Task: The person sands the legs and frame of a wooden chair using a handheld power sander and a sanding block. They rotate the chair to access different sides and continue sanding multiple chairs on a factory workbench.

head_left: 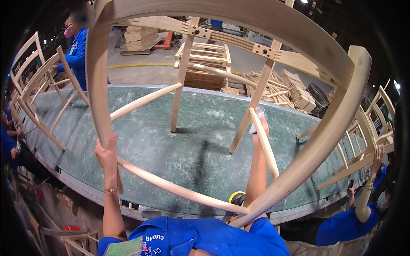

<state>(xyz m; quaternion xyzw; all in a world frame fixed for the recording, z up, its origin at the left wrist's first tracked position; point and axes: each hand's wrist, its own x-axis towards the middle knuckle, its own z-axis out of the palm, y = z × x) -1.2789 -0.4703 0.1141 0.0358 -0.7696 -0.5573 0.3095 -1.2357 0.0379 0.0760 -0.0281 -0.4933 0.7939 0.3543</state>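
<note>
Wooden chair frame (311, 155), pale, cut off above by the upper edge of the view; two far legs touching the green tabletop (145, 141). Left grip (105, 154): closed around the left upright (98, 85), fingertips partly hidden by the wood. Right grip (263, 126): closed on a pale item (261, 113), kind hard to make out, just beside the far right leg (258, 89), fingers partly hidden behind a slanting stretcher (267, 147). Frame spanning between both grips, rising well above them. Round yellow-and-black object (233, 196) near the tabletop's near edge, partly covered by the right forearm (256, 179).
</note>
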